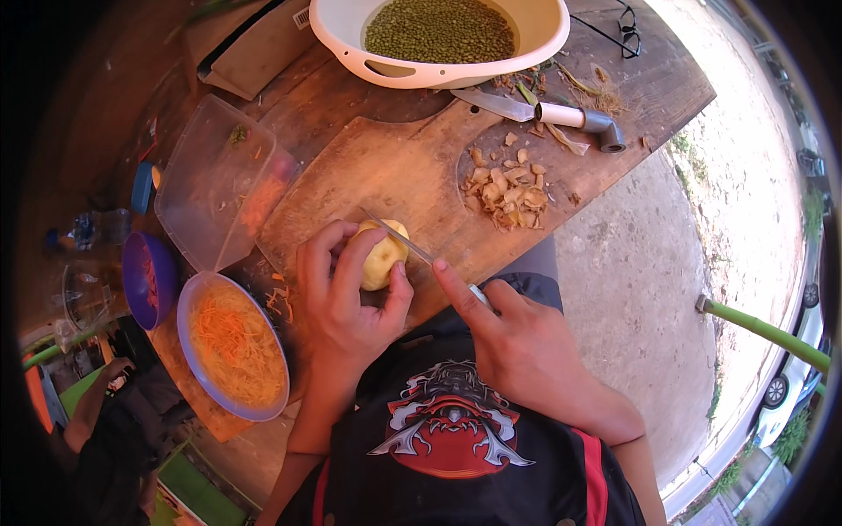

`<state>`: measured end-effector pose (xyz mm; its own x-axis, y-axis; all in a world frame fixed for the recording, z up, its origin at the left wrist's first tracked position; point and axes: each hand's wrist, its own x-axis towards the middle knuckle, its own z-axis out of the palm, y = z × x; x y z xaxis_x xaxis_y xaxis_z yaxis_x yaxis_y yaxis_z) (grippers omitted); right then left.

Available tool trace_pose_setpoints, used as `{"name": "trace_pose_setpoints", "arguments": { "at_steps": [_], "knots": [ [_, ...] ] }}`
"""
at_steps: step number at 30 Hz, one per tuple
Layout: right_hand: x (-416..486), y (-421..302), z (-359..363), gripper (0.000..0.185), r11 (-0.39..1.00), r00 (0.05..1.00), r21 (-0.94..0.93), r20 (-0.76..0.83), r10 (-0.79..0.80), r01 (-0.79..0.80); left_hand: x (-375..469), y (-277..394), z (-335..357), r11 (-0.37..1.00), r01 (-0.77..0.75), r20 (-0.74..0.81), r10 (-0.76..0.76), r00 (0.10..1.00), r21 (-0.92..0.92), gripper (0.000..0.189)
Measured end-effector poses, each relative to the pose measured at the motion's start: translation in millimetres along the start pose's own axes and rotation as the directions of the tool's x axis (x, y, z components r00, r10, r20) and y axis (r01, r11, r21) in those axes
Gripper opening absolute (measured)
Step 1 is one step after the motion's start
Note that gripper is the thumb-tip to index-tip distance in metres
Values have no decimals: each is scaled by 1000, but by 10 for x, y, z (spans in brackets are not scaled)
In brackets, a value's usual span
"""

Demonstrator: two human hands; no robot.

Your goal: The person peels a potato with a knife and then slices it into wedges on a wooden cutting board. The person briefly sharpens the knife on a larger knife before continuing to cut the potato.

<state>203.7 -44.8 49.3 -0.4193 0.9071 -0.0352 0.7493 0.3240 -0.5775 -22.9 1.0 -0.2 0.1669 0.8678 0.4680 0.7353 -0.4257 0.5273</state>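
Note:
My left hand (352, 296) steadies a peeled potato (380, 266) on the wooden cutting board (368, 158), fingers on its left side and thumb at its right. In my right hand (510, 329) is a kitchen knife (406, 242), its blade lying across the upper part of the potato and my index finger stretched along its spine. The knife's handle is mostly hidden by my fingers. Brownish peelings (506, 191) lie in a pile to the right of the board. A bowl of shredded orange and pale vegetable (233, 342) is to the left of my left hand.
A white basin (421, 75) of green beans in water stands at the back, with a larger knife (500, 105) before it. Left are a clear plastic container (210, 177), a purple bowl (139, 279) and a cardboard box (263, 46). Eyeglasses (629, 33) lie far right. Another person (118, 407) is at lower left.

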Motion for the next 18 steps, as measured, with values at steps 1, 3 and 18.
{"name": "trace_pose_setpoints", "arguments": {
  "at_steps": [1, 3, 18],
  "knots": [
    [1, -4, -11, 89, 1000, 1000, -18, 20, 2, -2, 2, -2, 1, 1000, -2, 2, 2, 1000, 5, 48],
    [7, -14, -42, 88, 999, 998, -53, 60, 7, -4, 5, -8, 3, 1000, -6, 5, 5, 1000, 15, 48],
    [5, -2, 10, 91, 1000, 1000, 1, 7, -8, 8, 33, 1, -18, 999, -11, 13, 10, 1000, 53, 49]
  ]
}}
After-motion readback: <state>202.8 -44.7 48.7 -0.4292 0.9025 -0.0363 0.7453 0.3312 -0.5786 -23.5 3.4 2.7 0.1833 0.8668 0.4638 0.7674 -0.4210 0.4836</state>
